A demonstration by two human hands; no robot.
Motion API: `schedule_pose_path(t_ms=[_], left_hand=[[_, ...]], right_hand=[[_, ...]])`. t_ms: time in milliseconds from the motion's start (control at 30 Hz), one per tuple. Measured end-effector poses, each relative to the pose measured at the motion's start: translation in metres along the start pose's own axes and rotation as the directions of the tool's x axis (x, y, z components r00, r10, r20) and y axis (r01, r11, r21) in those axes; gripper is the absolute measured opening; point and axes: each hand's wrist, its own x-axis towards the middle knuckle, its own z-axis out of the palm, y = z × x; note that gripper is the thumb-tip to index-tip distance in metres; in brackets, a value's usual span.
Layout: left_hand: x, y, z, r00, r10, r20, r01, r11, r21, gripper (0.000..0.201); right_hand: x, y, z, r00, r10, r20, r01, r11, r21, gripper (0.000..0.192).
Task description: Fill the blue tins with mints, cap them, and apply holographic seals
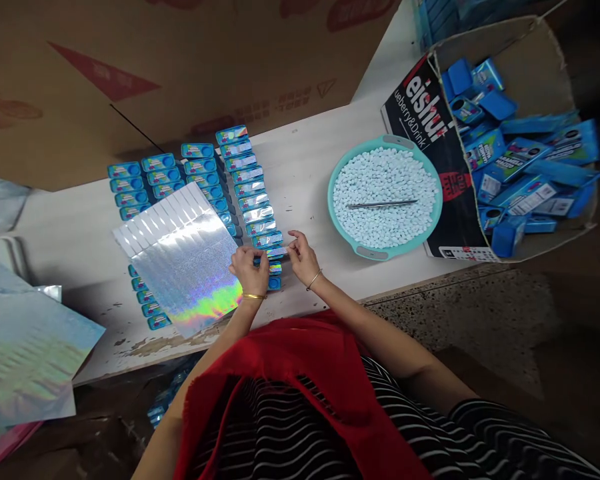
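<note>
My left hand (251, 268) and my right hand (303, 259) are both closed in a pinch. Between them stretches a small shiny sticker strip (278, 251), one end at each hand's fingertips. It lies over the rightmost row of small blue containers (259, 214), several of which carry similar silvery strips on top. Just left of my left hand, a holographic sticker sheet (185, 257) with strips along its far edge rests across other rows of containers (125, 185). My left fingers partly cover the containers beneath them.
A teal basin (334, 212) of small white pellets, with metal tweezers (383, 204) lying on them, stands to the right. Beyond it is an open carton (414, 110) of blue packages. A large cardboard box (195, 73) borders the back. More holographic sheets (27, 340) lie left.
</note>
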Motion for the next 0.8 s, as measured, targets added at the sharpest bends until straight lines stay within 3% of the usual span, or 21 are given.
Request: schedule_pose_path(t_ms=[167,233,367,467,633,700,800], left_hand=[[0.003,0.002,0.003,0.998,0.002,0.056,-0.008,0.995,0.098,0.006],[0.004,-0.001,0.002,0.999,0.011,0.045,-0.016,0.994,0.112,0.016],[0.002,-0.017,-0.006,0.98,0.179,0.083,-0.186,0.979,0.081,0.032],[-0.005,-0.029,-0.01,0.933,0.301,0.198,-0.318,0.946,0.058,0.04],[-0.013,-0.033,-0.014,0.892,0.35,0.284,-0.378,0.924,0.048,0.041],[-0.004,-0.041,-0.024,0.902,0.37,0.223,-0.387,0.922,0.035,0.037],[0.021,-0.076,-0.059,0.968,0.246,-0.056,-0.245,0.969,0.033,0.04]], right_hand=[[0.003,0.015,0.01,1.0,0.012,0.02,-0.013,1.0,0.02,0.042],[0.0,0.017,0.011,0.999,0.036,-0.034,-0.037,0.999,-0.001,0.045],[-0.018,0.008,0.008,0.992,-0.014,-0.127,-0.006,0.989,-0.15,0.04],[-0.033,0.004,0.01,0.999,-0.03,-0.01,0.027,0.972,-0.233,0.044],[-0.04,0.015,0.015,0.993,0.054,0.109,-0.011,0.934,-0.358,0.046],[-0.036,0.009,0.011,0.997,0.039,0.062,-0.008,0.901,-0.434,0.044],[-0.021,-0.021,0.012,0.993,-0.109,-0.035,0.082,0.889,-0.45,0.042]])
